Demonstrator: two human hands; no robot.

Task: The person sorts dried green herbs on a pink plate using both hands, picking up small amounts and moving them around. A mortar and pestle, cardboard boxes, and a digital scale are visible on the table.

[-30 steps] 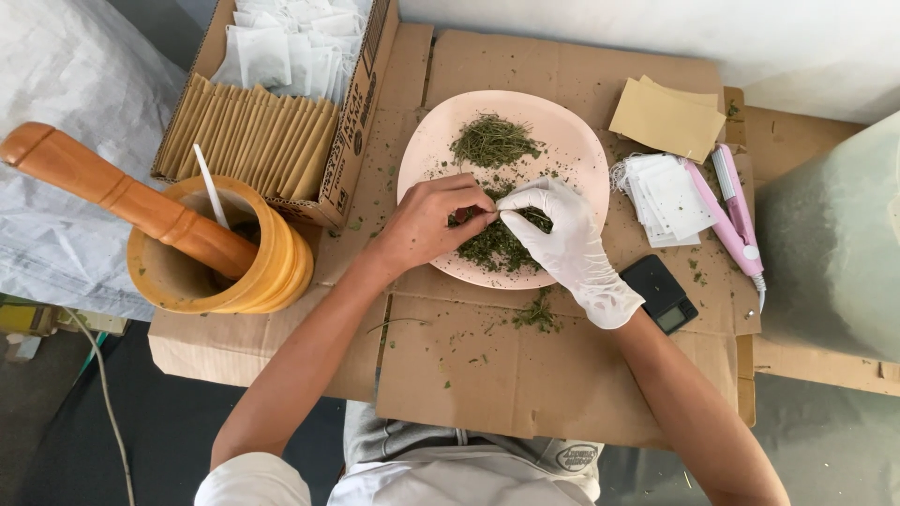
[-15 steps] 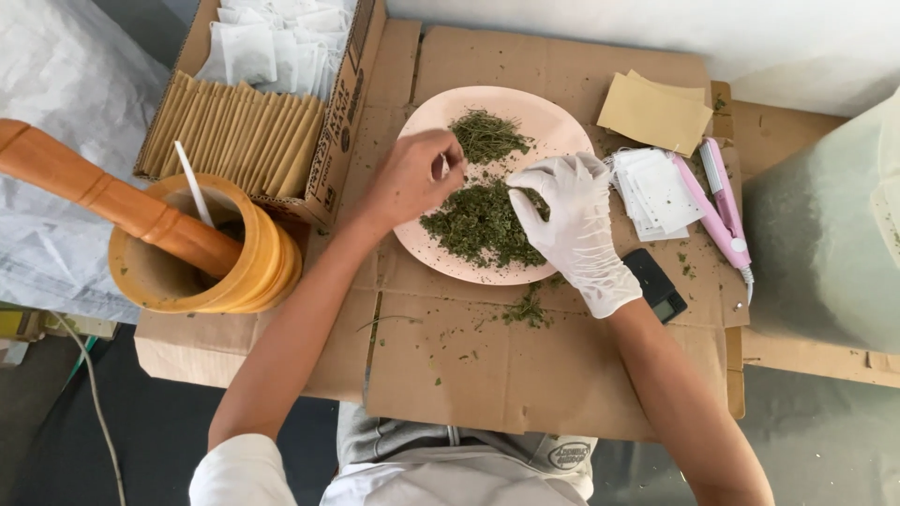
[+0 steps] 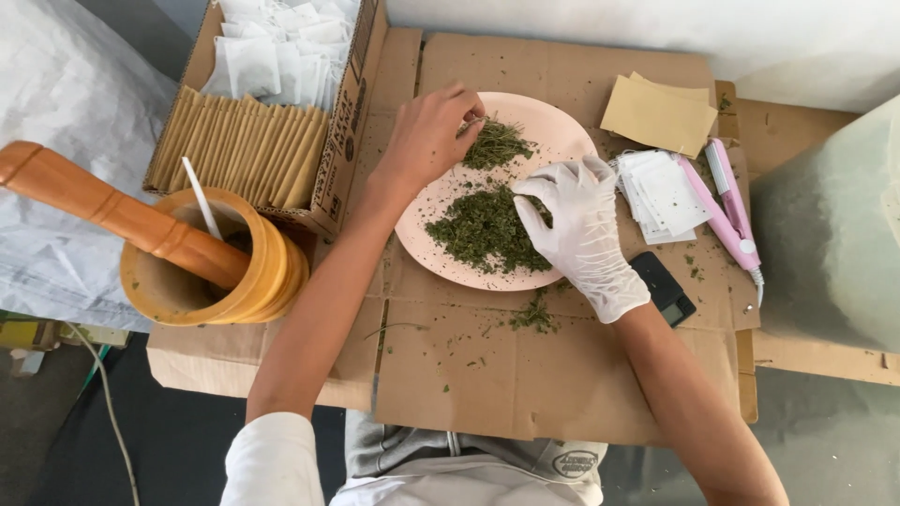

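1. Left hand point(image 3: 427, 136): bare, forearm reaching up and across from the lower left, wrist bent over the far left rim of the plate point(image 3: 562, 126). Fingers drawn together at the tips, pinching a small tuft at the edge of the smaller herb pile point(image 3: 497, 145).
2. Right hand point(image 3: 581, 230): in a white glove, forearm coming in from the lower right, palm down over the right side of the plate. Fingers loosely curled and slightly spread, tips resting on the edge of the larger herb pile point(image 3: 483, 232); whether they grip any of it cannot be told.
3. Dried green herb: two piles on the pink plate, smaller one farther from the person, larger one nearer; a few crumbs point(image 3: 534, 317) spilled on the cardboard point(image 3: 487, 384) just below the plate.
4. Cardboard: flattened sheet covering the tabletop, carrying the plate.
5. Wooden mortar point(image 3: 272, 272): left of the plate, with a wooden pestle point(image 3: 103, 208) leaning in it.
6. Open box point(image 3: 352, 103): beyond the mortar, holding rows of brown sachets point(image 3: 244, 150) and white sachets point(image 3: 272, 47).
7. Right of the plate: brown envelopes point(image 3: 656, 114), a stack of white sachets point(image 3: 666, 192), a pink clamp tool point(image 3: 727, 206), a small black device point(image 3: 666, 289).
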